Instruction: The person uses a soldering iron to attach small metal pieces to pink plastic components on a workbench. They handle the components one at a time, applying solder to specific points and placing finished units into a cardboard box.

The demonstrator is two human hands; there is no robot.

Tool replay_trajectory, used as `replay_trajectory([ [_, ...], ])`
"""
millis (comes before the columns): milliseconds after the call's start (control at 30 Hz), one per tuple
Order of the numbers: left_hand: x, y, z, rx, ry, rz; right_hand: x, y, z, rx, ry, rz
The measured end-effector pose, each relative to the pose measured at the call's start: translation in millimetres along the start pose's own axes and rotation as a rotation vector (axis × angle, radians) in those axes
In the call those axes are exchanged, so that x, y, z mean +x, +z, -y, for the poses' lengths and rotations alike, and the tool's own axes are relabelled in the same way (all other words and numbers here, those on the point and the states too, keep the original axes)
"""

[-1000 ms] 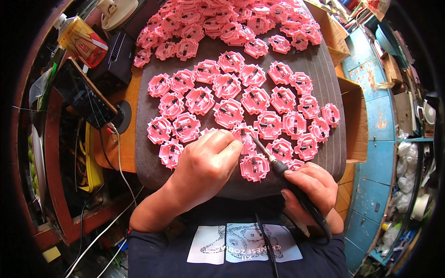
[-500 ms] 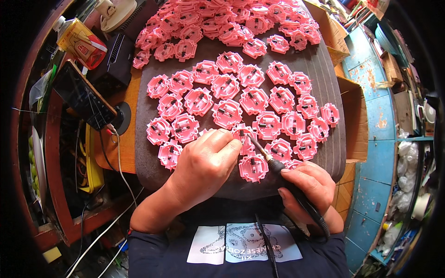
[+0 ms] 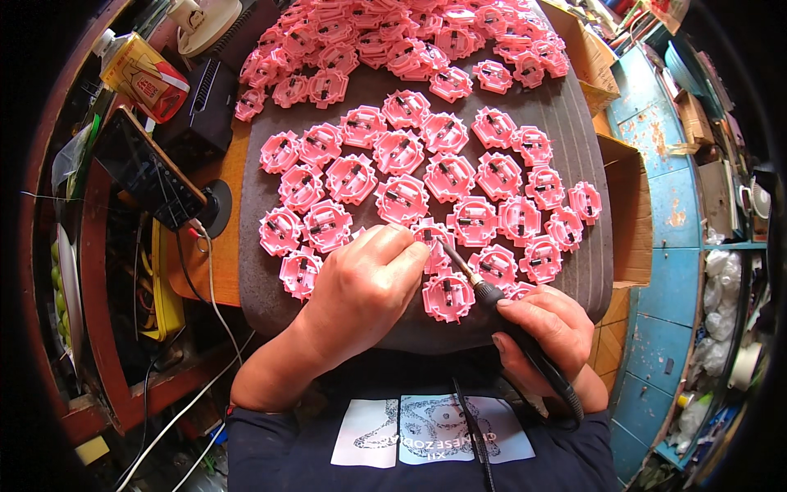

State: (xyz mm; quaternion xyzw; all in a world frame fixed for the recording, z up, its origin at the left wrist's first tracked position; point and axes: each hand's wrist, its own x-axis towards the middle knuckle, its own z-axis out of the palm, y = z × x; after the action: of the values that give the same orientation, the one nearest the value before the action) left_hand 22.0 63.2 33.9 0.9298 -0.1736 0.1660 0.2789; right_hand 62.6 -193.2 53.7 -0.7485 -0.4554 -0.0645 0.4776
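My right hand (image 3: 548, 334) is wrapped round the dark handle of a soldering iron (image 3: 512, 324). Its metal tip slants up and left onto a pink plastic housing (image 3: 428, 234) with a small black part inside. Close beside that housing, my left hand (image 3: 365, 279) is closed in a pinch; whatever its fingers hold is hidden from me. Just below the iron's tip lies another pink housing (image 3: 448, 297). Several more, such as a pink housing (image 3: 402, 201) above my left hand, are spread over the dark board (image 3: 270, 316).
A pile of pink housings (image 3: 393, 37) covers the board's far end. At the left stand a phone (image 3: 147, 168) on a stand and a bottle (image 3: 143, 75) of red liquid; a white cable (image 3: 215, 287) hangs below. Cardboard boxes (image 3: 627, 213) and a blue cabinet (image 3: 664, 271) flank the right side.
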Motion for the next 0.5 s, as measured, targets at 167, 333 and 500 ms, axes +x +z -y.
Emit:
replay_trajectory([
  [167, 3, 0, 1, 0.017, -0.004, 0.023, 0, 0, 0, 0.000, 0.005, -0.001],
  [333, 1, -2, 0, -0.002, -0.021, 0.007, 1, -1, 1, -0.002, 0.008, 0.004],
  [500, -8, -9, 0, -0.076, -0.076, -0.009, -1, -1, 1, -0.022, -0.003, -0.061],
])
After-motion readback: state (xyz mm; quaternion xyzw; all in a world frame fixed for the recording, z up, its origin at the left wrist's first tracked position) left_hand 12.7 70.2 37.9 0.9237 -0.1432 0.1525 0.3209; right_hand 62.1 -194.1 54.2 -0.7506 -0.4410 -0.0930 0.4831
